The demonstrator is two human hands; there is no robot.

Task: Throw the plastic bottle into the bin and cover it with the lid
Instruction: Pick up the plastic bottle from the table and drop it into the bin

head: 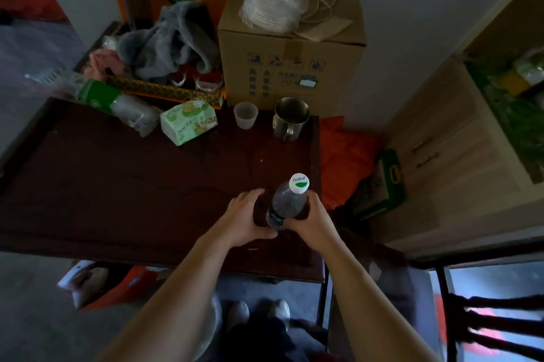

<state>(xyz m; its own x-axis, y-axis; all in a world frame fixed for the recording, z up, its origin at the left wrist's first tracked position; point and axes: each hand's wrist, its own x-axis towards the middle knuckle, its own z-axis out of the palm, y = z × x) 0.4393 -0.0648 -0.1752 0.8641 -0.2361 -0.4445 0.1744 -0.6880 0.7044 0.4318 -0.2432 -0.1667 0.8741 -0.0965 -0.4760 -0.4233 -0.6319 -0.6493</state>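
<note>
**Clear plastic, held upright between both hands**

Clear plastic and a white cap mark the plastic bottle [285, 206], which stands upright or nearly so at the near right part of the dark wooden surface [123, 185]. The right hand [312, 218] is wrapped round its lower body from the right, fingers curled behind it and thumb across the front near the dark label. The left hand [245, 218] is half open just to the left, fingers spread and curved, its thumb reaching in to the bottle's base; whether it really presses on the plastic I cannot tell.

The bottle looks empty or nearly so, so I judge it light, thin-walled and easy to dent; a firm squeeze would crumple it, and smooth plastic may slip. The labelled middle, where the right hand already sits, seems the best place to hold, and one hand should be enough. The capped neck would also serve.

Beyond the hands, well apart from them, stand a small translucent cup [245, 114] and a metal mug [290, 118], with a tissue pack [188, 123] and a second, green-labelled bottle [117, 104] lying further left. A cardboard box [291, 58] rises behind them. No bin or lid can be made out for certain; a pale round shape below the surface's near edge is too hidden to name.
</note>
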